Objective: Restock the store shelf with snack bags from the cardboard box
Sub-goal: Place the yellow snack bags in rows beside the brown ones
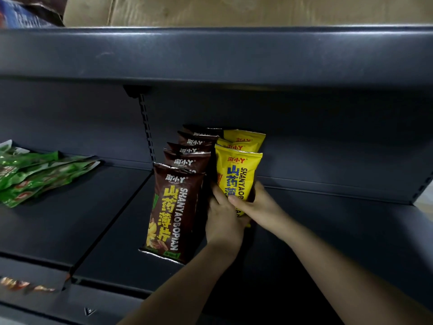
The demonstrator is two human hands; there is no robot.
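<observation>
Two hands [236, 212] gripping yellow bag [237, 172]

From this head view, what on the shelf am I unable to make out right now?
- Lower half of the front yellow bag: covered by the left hand and right hand, so the grip underneath is unseen.
- Brown bags behind the front one: only their tops show.
- Green packets: cut off by the left edge, print blurred.
- Cardboard box: only a strip shows, cut off by the top edge; contents unseen.
</observation>
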